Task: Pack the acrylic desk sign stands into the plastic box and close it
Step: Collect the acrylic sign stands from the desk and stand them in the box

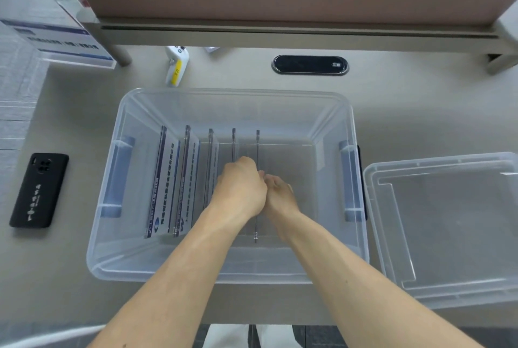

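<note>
both hands reach into the open box at mid frame. the left hand and right hand touch each other, curled around the rightmost stand; whether either truly grips it cannot be told. four more stands sit upright to its left. the lid lies at right, a phone at left.

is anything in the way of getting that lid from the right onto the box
Yes: both hands, the left hand and right hand, reach down inside the open box among the upright stands. The lid lies beside it, nothing between them.
</note>
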